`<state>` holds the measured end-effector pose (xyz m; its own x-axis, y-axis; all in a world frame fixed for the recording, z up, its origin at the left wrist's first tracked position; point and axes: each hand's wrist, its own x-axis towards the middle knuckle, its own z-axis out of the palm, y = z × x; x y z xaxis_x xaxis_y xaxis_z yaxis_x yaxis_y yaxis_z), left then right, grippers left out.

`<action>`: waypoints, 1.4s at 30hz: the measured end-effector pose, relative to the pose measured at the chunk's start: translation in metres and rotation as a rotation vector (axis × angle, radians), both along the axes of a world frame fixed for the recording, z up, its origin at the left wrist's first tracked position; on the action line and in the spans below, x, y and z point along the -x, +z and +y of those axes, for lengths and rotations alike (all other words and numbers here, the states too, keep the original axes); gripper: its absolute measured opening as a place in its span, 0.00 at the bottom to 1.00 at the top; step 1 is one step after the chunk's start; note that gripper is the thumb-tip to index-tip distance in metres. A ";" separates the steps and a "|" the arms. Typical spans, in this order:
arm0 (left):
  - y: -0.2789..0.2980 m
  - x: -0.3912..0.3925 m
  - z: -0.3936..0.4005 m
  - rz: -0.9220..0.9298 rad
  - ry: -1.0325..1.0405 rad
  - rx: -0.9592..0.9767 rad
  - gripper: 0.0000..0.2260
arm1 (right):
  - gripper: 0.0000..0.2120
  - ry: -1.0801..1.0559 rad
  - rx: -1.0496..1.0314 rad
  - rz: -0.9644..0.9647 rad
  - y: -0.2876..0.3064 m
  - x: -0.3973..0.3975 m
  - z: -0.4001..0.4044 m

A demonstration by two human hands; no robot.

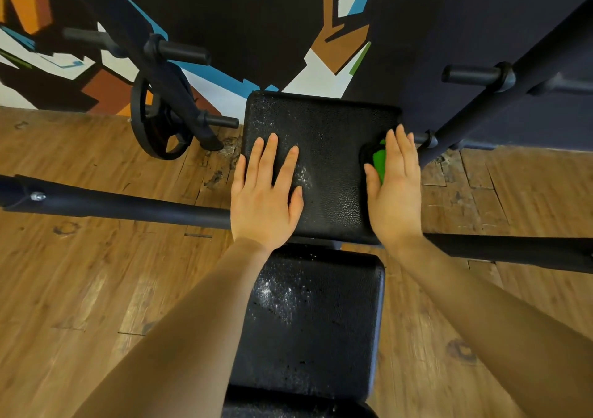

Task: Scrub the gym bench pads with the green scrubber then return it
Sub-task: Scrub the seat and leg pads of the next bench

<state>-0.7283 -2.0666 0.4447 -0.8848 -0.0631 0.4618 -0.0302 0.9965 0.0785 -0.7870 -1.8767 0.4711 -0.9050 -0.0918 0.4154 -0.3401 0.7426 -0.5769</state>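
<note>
Spreading across the view, a worn wooden floor (96, 289) meets a painted wall (224, 16) behind black rack bars (128, 207) that run out of sight at both edges. A weight plate (160, 119) leans half hidden behind one upright. The far bench pad (324, 148) and the near pad (321, 321) are black, flecked with white powder. The left hand (266, 193) lies flat, fingers straight, on the far pad. The right hand (396, 186) presses flat, fingers straight, on the green scrubber (378, 159) at that pad's right edge, covering most of it, so its shape is unclear.
</note>
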 end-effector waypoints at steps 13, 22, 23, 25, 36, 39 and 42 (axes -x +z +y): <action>0.000 0.001 -0.001 -0.002 -0.007 -0.012 0.25 | 0.27 -0.005 0.058 0.014 -0.034 -0.055 0.005; 0.004 -0.001 -0.002 -0.028 -0.016 -0.020 0.24 | 0.28 0.082 0.046 -0.083 -0.032 -0.078 0.014; 0.005 -0.001 -0.002 -0.040 -0.015 -0.024 0.25 | 0.28 0.094 0.045 -0.086 -0.026 -0.074 0.013; 0.008 -0.001 -0.002 -0.064 -0.016 -0.031 0.25 | 0.27 0.113 0.024 -0.068 -0.011 -0.063 0.006; 0.033 -0.023 -0.039 -0.074 -0.008 -0.048 0.23 | 0.27 0.210 -0.059 -0.049 0.050 0.004 -0.085; 0.043 -0.023 -0.046 -0.051 -0.011 -0.038 0.23 | 0.28 0.213 -0.098 -0.094 0.044 0.010 -0.093; 0.051 -0.017 -0.047 -0.013 -0.026 -0.031 0.22 | 0.32 0.249 -0.122 -0.125 0.041 0.009 -0.090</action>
<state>-0.7112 -2.1135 0.4958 -0.8922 -0.0542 0.4484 -0.0054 0.9940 0.1094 -0.7956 -1.9666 0.5123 -0.8919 -0.3594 0.2745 -0.4523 0.7117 -0.5375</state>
